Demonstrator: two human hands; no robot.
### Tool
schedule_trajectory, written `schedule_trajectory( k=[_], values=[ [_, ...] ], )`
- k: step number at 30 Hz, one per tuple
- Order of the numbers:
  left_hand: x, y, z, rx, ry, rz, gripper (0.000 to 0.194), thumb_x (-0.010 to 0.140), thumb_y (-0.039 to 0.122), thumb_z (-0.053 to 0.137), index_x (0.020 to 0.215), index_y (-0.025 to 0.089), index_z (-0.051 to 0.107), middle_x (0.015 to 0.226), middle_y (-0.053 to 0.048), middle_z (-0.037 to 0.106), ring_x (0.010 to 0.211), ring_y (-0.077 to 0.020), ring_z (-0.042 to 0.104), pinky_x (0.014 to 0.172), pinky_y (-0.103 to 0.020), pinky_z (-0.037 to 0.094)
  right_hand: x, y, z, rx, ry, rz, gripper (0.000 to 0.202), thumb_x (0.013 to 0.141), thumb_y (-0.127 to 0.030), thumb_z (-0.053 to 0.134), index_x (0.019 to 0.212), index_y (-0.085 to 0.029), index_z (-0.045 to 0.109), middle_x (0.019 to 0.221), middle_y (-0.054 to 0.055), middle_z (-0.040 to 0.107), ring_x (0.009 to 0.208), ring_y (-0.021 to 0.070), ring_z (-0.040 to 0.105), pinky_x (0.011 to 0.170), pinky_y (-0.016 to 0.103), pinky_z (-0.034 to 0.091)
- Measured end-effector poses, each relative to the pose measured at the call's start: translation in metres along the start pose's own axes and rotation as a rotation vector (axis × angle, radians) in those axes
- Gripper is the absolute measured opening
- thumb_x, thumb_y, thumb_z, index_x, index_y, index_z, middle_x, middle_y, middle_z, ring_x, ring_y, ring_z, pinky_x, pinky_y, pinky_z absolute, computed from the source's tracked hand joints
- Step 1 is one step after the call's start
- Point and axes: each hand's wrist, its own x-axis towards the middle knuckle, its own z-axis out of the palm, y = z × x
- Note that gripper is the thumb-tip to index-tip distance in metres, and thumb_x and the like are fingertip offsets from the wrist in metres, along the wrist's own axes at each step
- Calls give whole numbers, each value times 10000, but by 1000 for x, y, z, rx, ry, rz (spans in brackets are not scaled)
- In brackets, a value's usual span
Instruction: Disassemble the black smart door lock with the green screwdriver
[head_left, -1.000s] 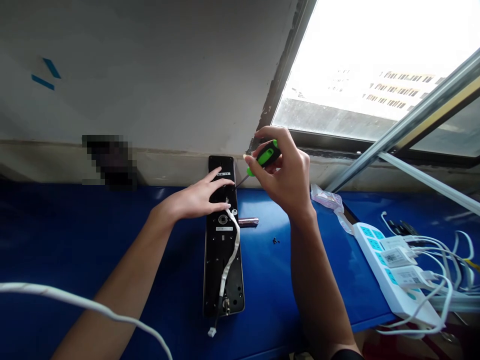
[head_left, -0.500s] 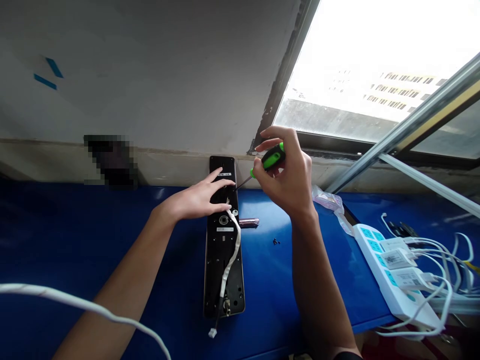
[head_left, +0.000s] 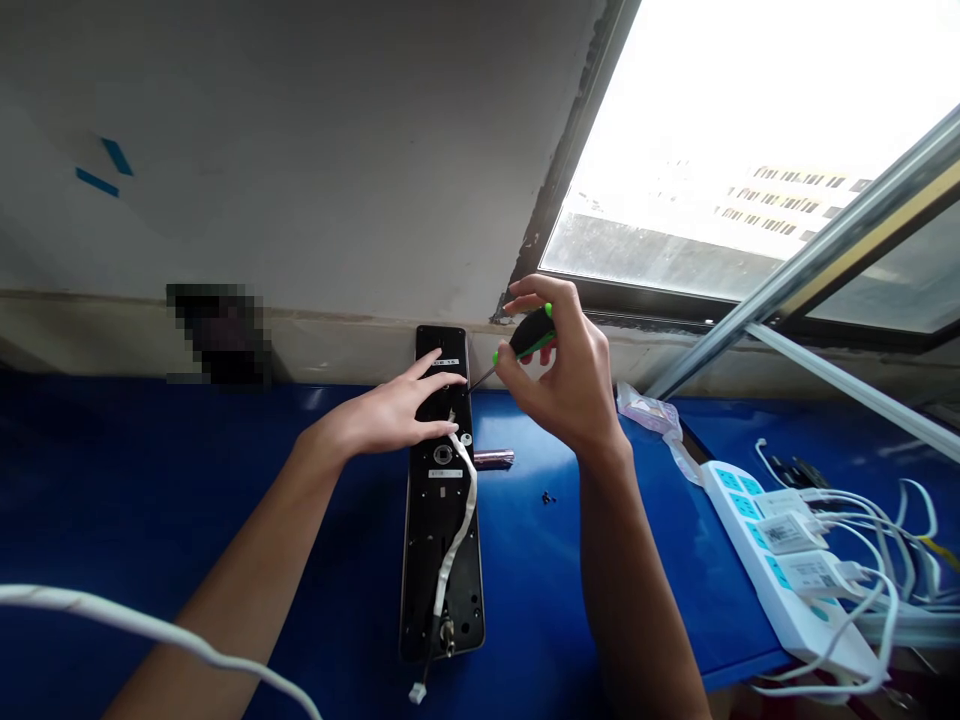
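A long black panel (head_left: 442,530) lies on the blue table, its far end near the wall. My left hand (head_left: 397,408) rests on its upper part with fingers spread, the thumb beside the top of a white-wrapped cable (head_left: 467,500). That cable runs down the panel to a small white connector (head_left: 418,692) past its near end. My right hand (head_left: 559,370) grips a green and black screwdriver (head_left: 534,332), whose thin shaft slants down to the panel's right edge. A shiny reddish cylinder (head_left: 495,459) touches or nearly touches the panel's right side. Several tiny dark screws (head_left: 549,498) lie to its right.
At the right, a white power strip (head_left: 780,590) holds several plugs and tangled white cables. Beyond it is a crumpled plastic bag (head_left: 649,410). A metal bar (head_left: 810,238) slants before the window. One thick white cable (head_left: 150,625) crosses the lower left.
The view has tilted slightly, so most things sit a little lower in it. The screwdriver is still in my right hand at the panel's edge, its handle leaning slightly more.
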Motion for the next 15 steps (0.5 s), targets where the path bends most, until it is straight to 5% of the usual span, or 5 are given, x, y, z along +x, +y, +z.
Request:
schedule_trajectory(
  k=[4,9,15],
  values=[
    [-1,1,0,-9,-6,-12,742,883,643,631,1565,455,406,1773,50,-48,1565,-383,305,1212,-494,408,0,0,0,-8,22,13,343,922,-209,654,1243,-269,550,1028,3,691,585,87,491,569,304,507],
    [0,-1,0,-7,-3,-1,783,878,674,621,1585,435,385,1772,47,-49,1577,-384,273,1218,-492,401,0,-2,-1,16,-22,-21,499,856,-126,634,1319,-264,509,1143,34,680,712,116,565,644,316,536],
    [-1,-1,1,5,-26,-18,845,882,676,608,1626,405,315,1768,49,-90,1584,-375,255,1231,-483,385,0,0,-1,17,16,25,343,913,-186,634,1235,-273,555,1024,6,690,624,93,511,561,281,497]
  ],
)
